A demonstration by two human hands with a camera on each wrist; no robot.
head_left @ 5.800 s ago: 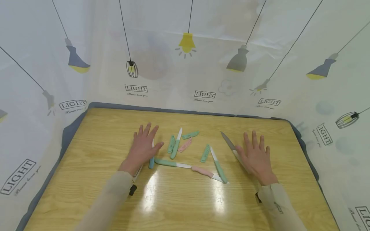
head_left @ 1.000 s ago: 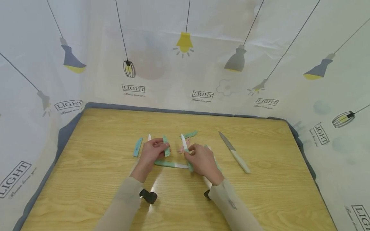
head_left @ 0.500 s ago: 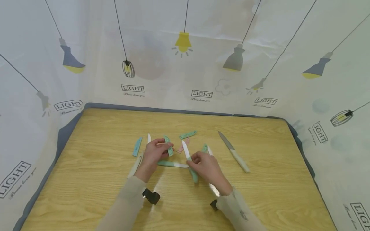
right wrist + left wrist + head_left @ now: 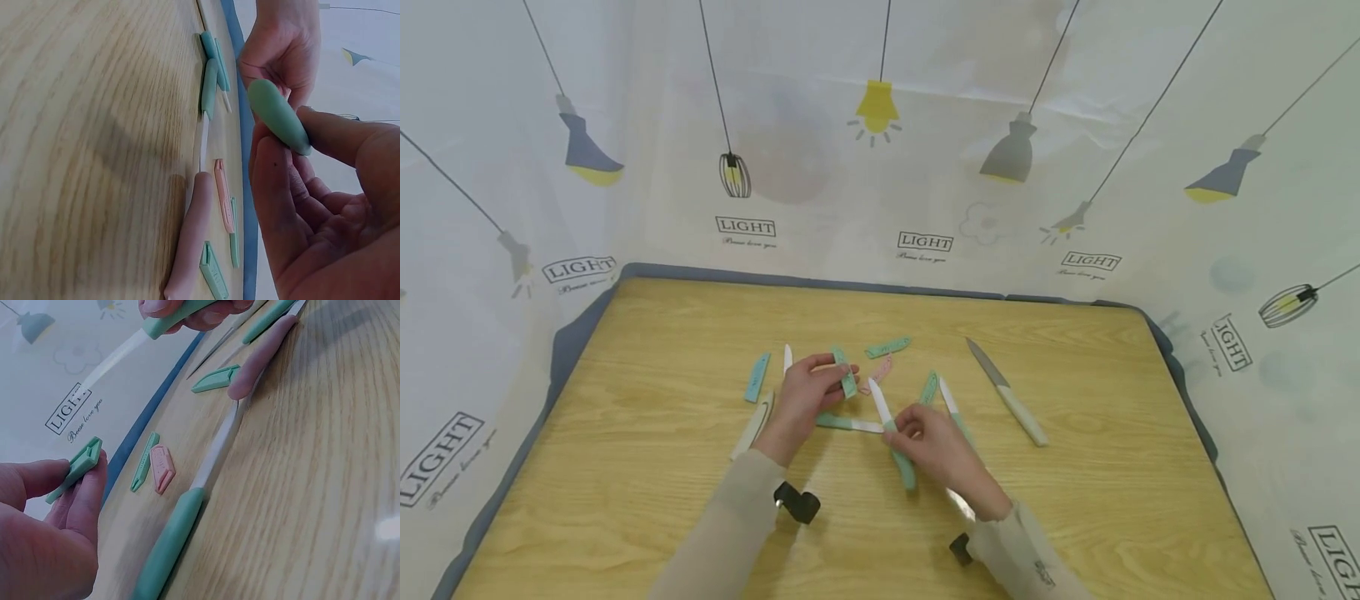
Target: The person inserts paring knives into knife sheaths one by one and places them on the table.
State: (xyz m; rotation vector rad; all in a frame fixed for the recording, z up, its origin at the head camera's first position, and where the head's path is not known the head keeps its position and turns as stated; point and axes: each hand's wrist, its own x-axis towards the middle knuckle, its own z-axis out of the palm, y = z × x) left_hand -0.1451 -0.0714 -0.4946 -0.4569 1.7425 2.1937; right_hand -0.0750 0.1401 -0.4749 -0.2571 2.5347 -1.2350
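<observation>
My left hand (image 4: 808, 393) pinches a small green blade sheath (image 4: 846, 374) between thumb and fingers, raised over the table. To its right, my right hand (image 4: 946, 450) grips a green-handled paring knife (image 4: 907, 472) near the top of the handle. Its white blade points up and away, toward the sheath, with a gap between them. Beneath the hands lies another green-handled knife (image 4: 169, 544). A pink-handled knife (image 4: 259, 359) joins it end to end in the left wrist view; the right hand hides it in the head view.
Around lie a pink sheath (image 4: 880, 372), green sheaths (image 4: 887, 347), a blue sheath (image 4: 757, 377), a cream sheath (image 4: 752, 427) and a blue-handled knife (image 4: 215, 59). Right of the right hand are a bare white knife blade (image 4: 949, 395) and a large cream-handled knife (image 4: 1018, 412) with exposed blade.
Earlier both hands lay spread on the table; since then they have picked up the sheath and knife. Over the last second the right hand draws nearer the body and the left shifts slightly right.
</observation>
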